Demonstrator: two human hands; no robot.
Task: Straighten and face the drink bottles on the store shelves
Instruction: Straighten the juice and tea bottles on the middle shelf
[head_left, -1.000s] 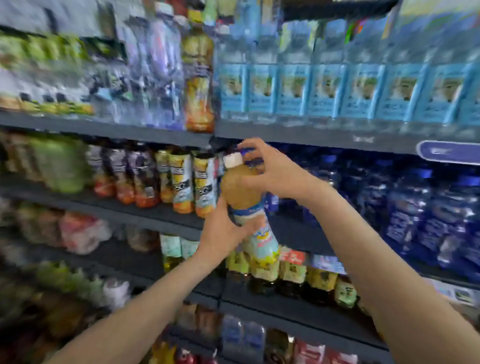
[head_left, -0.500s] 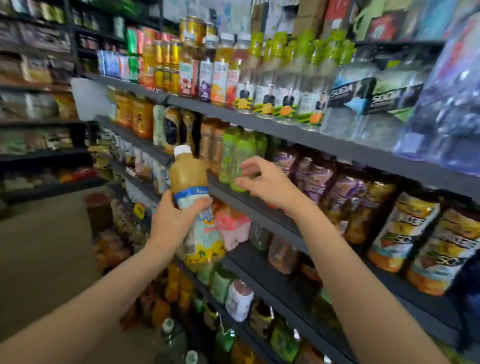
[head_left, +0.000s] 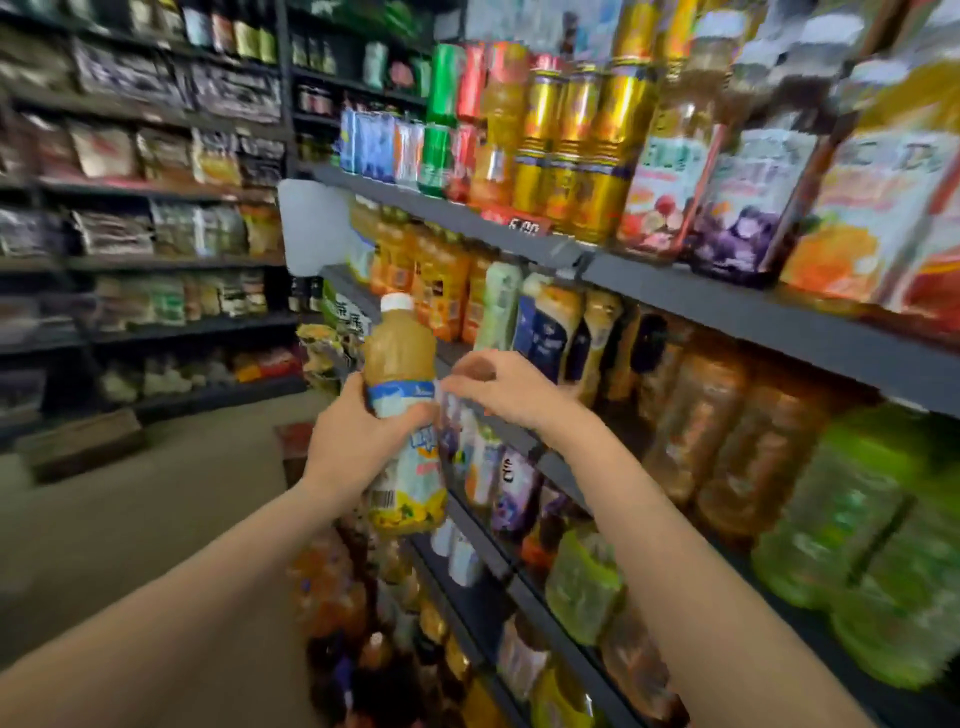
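Holding a juice bottle (head_left: 402, 415) out in the aisle, the left hand (head_left: 358, 441) is wrapped round its middle, fingers curled over the blue band of the label, so the bottle sits upright in the air just off the shelf edge, white cap on top. Right hand (head_left: 506, 387) is just beside it, fingers bent and reaching at the bottle's shoulder; it's blurry, so can't tell if it's actually pinching anything or only touching. Behind the hands, the middle shelf (head_left: 727, 306) has rows of orange and green bottles. Up top there are gold cans (head_left: 576, 150) and fruit juice bottles with a price tag (head_left: 522, 226) on the rail. Further back, snack racks (head_left: 156, 156) across the aisle, all pretty smeared.
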